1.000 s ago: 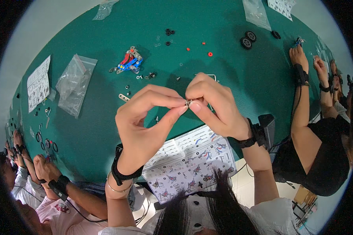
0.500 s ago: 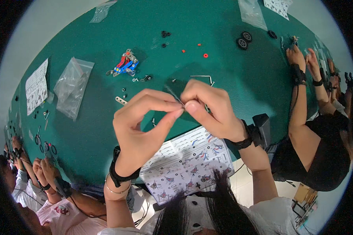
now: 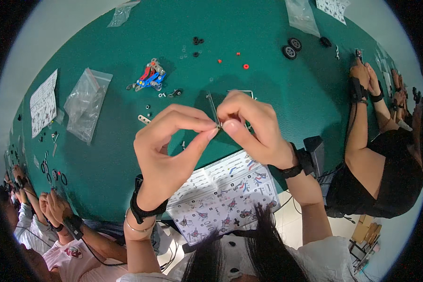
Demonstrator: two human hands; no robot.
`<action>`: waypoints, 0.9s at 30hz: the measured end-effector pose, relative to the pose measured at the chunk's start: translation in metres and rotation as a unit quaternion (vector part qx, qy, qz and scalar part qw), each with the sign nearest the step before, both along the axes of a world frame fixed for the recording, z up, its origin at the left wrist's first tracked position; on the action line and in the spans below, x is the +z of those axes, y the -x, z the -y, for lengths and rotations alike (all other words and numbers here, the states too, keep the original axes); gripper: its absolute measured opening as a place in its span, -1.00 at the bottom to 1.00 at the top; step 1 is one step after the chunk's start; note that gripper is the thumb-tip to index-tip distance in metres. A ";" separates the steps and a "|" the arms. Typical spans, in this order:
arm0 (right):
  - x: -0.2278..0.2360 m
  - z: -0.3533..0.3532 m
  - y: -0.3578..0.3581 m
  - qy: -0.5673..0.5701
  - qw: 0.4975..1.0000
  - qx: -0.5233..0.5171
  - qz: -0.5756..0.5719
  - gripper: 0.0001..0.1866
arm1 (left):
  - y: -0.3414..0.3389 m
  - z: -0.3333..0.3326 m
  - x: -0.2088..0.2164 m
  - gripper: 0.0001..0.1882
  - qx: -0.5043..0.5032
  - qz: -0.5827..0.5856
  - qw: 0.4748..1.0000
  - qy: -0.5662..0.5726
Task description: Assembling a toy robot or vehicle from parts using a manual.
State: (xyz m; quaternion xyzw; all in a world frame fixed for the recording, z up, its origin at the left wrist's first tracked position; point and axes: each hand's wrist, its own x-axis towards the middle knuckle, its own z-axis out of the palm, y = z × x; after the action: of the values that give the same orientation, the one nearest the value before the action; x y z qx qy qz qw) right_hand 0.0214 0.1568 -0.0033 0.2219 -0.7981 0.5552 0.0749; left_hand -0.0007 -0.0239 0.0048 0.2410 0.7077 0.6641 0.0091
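I look down on a green table [image 3: 277, 108] that fills most of the view, its near edge running just above my lap. My left hand [image 3: 167, 148] and right hand [image 3: 251, 127] meet over the middle of it, thumbs and forefingers pinched together on a thin metal strip [image 3: 213, 109]. The strip rises from the pinch, tilted slightly leftward, with its lower end hidden between the fingertips. Both hands are closed on it; the remaining fingers curl loosely.

Below my hands an instruction sheet [image 3: 223, 197] lies across the near table edge, overhanging it toward me. Beyond my hands, well apart, sits a small blue and red assembly [image 3: 149, 79], with loose screws and washers scattered beside it and a short metal plate [image 3: 144, 120] near my left hand. Farther back are small red parts [image 3: 246, 66] and two black wheels [image 3: 290, 48] near the far edge. A clear plastic bag [image 3: 85, 104] lies to the left, and a second printed sheet [image 3: 43, 101] lies by the left rim.

The open green surface lies mostly between my hands and the wheels, and to my right. At the right edge another person's hands [image 3: 364, 77] rest on the table; at lower left another person's hands [image 3: 54, 207] work close to the table's edge.
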 end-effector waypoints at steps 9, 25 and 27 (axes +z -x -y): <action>-0.003 -0.001 -0.005 -0.031 0.999 -0.012 0.016 -0.91 | -0.002 -0.001 0.003 -0.84 -0.014 0.005 1.000 0.010; -0.003 -0.001 -0.007 -0.024 0.998 0.009 0.056 -0.87 | -0.002 0.000 0.004 -0.83 -0.013 -0.001 1.000 0.011; -0.004 0.000 -0.003 -0.023 1.000 -0.006 0.014 -0.88 | -0.001 0.000 0.002 -0.84 -0.004 -0.007 1.000 0.014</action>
State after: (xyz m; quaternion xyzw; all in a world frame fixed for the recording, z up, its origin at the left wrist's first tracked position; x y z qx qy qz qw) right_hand 0.0244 0.1570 -0.0073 0.2104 -0.8130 0.5395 0.0620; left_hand 0.0007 -0.0242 0.0071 0.2482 0.7160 0.6524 0.0105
